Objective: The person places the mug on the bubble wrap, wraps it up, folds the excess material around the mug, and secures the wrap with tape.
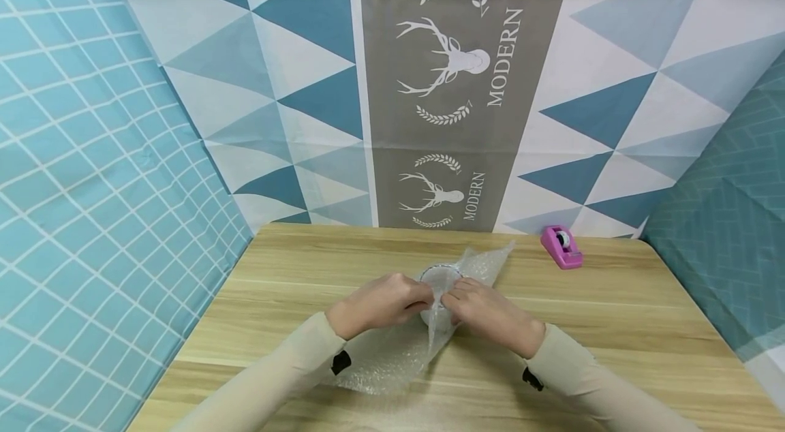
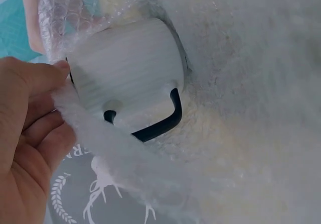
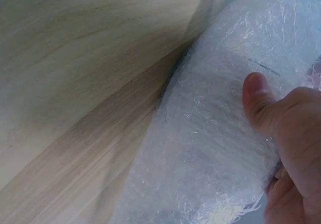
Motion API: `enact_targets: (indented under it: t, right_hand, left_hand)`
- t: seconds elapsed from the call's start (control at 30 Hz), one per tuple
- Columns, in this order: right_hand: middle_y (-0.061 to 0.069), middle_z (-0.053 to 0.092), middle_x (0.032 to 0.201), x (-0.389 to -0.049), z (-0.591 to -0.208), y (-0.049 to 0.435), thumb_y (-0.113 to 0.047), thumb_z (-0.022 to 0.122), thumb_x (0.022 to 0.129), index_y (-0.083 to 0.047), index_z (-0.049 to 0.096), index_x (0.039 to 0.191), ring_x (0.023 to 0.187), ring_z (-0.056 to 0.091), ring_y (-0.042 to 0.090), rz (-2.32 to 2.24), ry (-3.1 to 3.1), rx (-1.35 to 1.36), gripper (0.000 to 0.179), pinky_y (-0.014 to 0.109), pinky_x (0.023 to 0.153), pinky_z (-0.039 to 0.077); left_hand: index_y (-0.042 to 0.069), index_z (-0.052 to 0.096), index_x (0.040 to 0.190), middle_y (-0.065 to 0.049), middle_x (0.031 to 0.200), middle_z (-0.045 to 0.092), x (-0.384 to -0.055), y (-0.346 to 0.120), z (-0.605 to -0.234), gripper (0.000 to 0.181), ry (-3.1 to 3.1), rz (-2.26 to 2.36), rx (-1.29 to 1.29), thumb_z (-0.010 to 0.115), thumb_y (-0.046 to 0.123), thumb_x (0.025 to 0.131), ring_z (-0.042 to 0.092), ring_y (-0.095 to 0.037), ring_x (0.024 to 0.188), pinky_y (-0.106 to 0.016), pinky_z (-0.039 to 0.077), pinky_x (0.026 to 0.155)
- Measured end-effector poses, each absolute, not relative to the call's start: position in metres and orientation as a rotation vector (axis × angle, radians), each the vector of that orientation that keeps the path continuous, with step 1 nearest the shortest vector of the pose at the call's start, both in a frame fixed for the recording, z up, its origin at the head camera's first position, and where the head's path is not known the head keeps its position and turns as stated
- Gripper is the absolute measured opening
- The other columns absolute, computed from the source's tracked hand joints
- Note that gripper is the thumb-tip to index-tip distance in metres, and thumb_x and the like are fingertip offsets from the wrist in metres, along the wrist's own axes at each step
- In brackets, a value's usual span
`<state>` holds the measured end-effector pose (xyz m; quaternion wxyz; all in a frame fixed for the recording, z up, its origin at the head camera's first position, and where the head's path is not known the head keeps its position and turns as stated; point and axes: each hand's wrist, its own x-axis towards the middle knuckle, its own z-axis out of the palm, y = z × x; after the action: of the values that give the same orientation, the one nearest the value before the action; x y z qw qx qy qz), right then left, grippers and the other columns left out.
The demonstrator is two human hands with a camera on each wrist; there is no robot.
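A white mug [image 2: 125,63] with a dark handle [image 2: 168,121] stands on a sheet of bubble wrap [image 1: 392,360] near the table's middle. My left hand [image 1: 386,302] pinches a flap of the wrap at the mug's rim; in the left wrist view, thumb and fingers meet on the film there. Over the mug's right side, my right hand [image 1: 490,313] holds another part of the wrap. Its thumb [image 3: 257,91] presses on the film from outside, while its other fingers are curled near the rim and partly hidden. Film covers much of the mug in the right wrist view.
A pink tape dispenser [image 1: 562,248] sits at the table's back right. The wooden table [image 1: 294,261] meets a patterned cloth [image 1: 441,78] behind, with blue cloth at the left and teal at the right. One wrap corner [image 1: 503,255] points toward the back right.
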<state>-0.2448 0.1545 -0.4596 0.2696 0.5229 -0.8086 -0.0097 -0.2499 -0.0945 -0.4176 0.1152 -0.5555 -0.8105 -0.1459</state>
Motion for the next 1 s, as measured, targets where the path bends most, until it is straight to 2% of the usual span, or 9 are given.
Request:
enact_targets:
  t: [0.1,0.17,0.27,0.33,0.6,1.0]
  right_hand:
    - [-0.003,0.069,0.089,-0.245,-0.46,0.155,-0.008,0.078,0.08,-0.01,0.06,0.095,0.088,0.065,0.016,-0.01,-2.168,1.414,0.024,0.034,0.091,0.057]
    - [-0.003,0.069,0.089,-0.246,-0.46,0.155,-0.013,0.08,0.079,-0.01,0.059,0.094,0.088,0.064,0.017,0.001,-2.156,1.421,0.026,0.034,0.091,0.057]
    - [-0.003,0.069,0.089,-0.246,-0.46,0.155,-0.016,0.082,0.078,-0.01,0.059,0.094,0.088,0.065,0.017,0.012,-2.143,1.427,0.028,0.034,0.092,0.057]
    - [-0.003,0.069,0.088,-0.246,-0.459,0.155,-0.014,0.081,0.079,-0.01,0.059,0.094,0.088,0.066,0.016,0.015,-2.148,1.429,0.027,0.034,0.092,0.057]
    - [-0.006,0.064,0.081,-0.246,-0.46,0.153,-0.012,0.079,0.08,-0.012,0.056,0.09,0.08,0.061,0.015,0.016,-2.138,1.422,0.025,0.032,0.087,0.056]
    - [-0.006,0.062,0.082,-0.245,-0.462,0.151,-0.007,0.075,0.081,-0.014,0.056,0.087,0.082,0.061,0.014,0.038,-2.196,1.397,0.021,0.031,0.086,0.056]
  left_hand:
    - [0.013,0.068,0.091,0.006,0.084,0.069,-0.25,-0.096,-0.417,0.009,-2.359,-0.38,-1.671,0.068,0.005,0.096,0.059,0.0,0.071,-0.009,0.051,0.07]
    - [0.01,0.072,0.102,0.001,0.099,0.075,-0.249,-0.099,-0.416,0.007,-2.352,-0.325,-1.685,0.069,0.008,0.096,0.07,-0.006,0.087,-0.015,0.056,0.083]
    - [0.006,0.072,0.119,-0.009,0.122,0.074,-0.245,-0.105,-0.415,0.025,-2.34,-0.261,-1.686,0.07,0.015,0.097,0.072,-0.019,0.114,-0.026,0.055,0.1]
    - [0.003,0.069,0.126,-0.013,0.129,0.071,-0.242,-0.11,-0.415,0.034,-2.335,-0.227,-1.672,0.069,0.021,0.097,0.068,-0.023,0.122,-0.03,0.053,0.105]
    - [0.008,0.067,0.131,-0.009,0.134,0.068,-0.234,-0.132,-0.419,0.048,-2.234,-0.181,-1.617,0.071,0.036,0.094,0.069,-0.018,0.12,-0.029,0.056,0.101]
    - [0.013,0.065,0.135,-0.009,0.135,0.068,-0.222,-0.161,-0.431,0.064,-2.143,-0.113,-1.527,0.079,0.046,0.082,0.067,-0.026,0.121,-0.041,0.057,0.099]
